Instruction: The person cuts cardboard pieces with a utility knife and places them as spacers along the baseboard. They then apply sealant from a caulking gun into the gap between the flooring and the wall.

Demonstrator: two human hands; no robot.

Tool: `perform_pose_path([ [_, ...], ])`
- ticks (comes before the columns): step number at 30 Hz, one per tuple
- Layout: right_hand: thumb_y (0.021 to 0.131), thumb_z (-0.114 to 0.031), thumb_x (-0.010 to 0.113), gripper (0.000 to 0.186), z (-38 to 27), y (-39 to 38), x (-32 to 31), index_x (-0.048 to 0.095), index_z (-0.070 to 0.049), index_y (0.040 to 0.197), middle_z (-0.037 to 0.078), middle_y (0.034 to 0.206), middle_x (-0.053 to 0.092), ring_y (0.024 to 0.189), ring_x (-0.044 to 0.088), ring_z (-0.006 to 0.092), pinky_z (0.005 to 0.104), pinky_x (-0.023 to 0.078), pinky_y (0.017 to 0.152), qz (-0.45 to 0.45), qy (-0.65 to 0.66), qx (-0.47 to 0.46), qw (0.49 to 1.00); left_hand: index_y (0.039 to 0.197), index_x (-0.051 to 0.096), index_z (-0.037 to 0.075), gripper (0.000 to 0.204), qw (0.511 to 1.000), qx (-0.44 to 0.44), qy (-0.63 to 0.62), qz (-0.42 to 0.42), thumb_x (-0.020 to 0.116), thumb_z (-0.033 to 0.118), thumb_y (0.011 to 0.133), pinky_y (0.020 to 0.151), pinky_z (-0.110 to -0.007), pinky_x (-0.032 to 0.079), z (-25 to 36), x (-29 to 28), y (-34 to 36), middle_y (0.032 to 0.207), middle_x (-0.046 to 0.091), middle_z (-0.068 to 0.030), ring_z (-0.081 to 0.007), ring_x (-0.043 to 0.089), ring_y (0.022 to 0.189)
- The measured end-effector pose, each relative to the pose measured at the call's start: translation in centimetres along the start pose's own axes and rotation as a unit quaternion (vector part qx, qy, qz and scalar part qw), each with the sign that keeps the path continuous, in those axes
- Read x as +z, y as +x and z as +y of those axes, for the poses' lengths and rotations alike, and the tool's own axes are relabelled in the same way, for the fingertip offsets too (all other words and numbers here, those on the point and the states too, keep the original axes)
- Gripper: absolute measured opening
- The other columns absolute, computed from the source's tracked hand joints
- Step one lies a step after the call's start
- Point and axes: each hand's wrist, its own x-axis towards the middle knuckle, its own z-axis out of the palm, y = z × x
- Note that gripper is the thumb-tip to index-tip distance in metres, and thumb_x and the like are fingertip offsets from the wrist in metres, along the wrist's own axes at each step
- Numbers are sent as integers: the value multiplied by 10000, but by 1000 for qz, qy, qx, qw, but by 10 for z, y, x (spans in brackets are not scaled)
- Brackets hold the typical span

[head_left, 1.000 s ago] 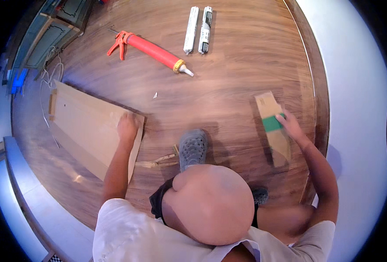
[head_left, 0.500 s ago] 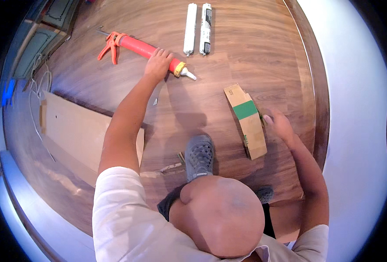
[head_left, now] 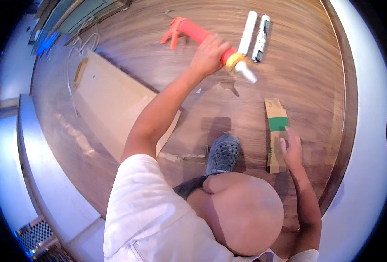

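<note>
My left hand [head_left: 208, 54] is wrapped round the red barrel of a caulking gun [head_left: 195, 32], close to its yellow front cap. The gun is tilted, its orange handle at the far left and its white nozzle toward the right; a shadow falls on the floor below it. My right hand [head_left: 293, 150] is over the right edge of a narrow folded piece of cardboard [head_left: 275, 144] with a green tape band, thumb and fingers apart. Past the nozzle, two sausage packs lie side by side: a plain white one [head_left: 247, 32] and a printed one [head_left: 261, 39].
A large flat cardboard sheet [head_left: 114, 100] lies on the wooden floor at left, a pale cable [head_left: 70, 65] beside it. Torn cardboard strips [head_left: 176, 157] lie near my grey clog [head_left: 223, 153]. A white wall [head_left: 368, 109] with dark skirting runs along the right.
My left hand has raised the caulking gun off the floor, toward me. My right hand has moved onto the narrow cardboard's edge. The whole view has shifted, so the floor things appear further right.
</note>
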Motion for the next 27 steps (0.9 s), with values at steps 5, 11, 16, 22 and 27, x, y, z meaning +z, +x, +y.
perform_pose_path([
  [5,984,-128,637,490,-17,32,-20,520,-6,1443,239,1406,578,1315,538,412,469,423,1126,45,19,-21,999,1157,631,30,366,953,-45,-152,257,787,43,825,811,-357,557,51,-154,85,990,683,-76,-214,680,920],
  [11,988,-209,635,566,-130,79,-88,482,-11,1496,226,1477,546,1379,513,371,469,384,1170,164,102,-130,972,1162,614,22,288,756,-129,-424,482,768,93,929,757,-376,605,115,-243,78,954,707,-78,-194,720,858],
  [16,829,-214,807,843,-234,85,-139,422,-33,1556,211,1527,505,1393,489,400,494,381,1172,106,-20,-281,954,1160,565,40,269,574,-313,-556,513,731,83,953,809,-383,603,176,-195,20,959,687,-86,-215,722,867],
  [22,718,-212,895,1088,-250,109,-119,316,-112,1634,200,1574,461,1407,476,402,472,394,1167,-136,49,-245,959,1167,544,47,289,537,-355,-561,520,733,120,961,835,-387,596,200,-187,6,974,661,-76,-218,712,873],
  [27,765,-222,843,1064,-253,138,-99,267,-146,1657,219,1591,445,1422,475,415,475,412,1154,-240,98,-263,929,1178,541,41,307,506,-378,-585,509,733,172,977,831,-382,588,184,-182,-25,1039,647,-76,-220,706,881],
])
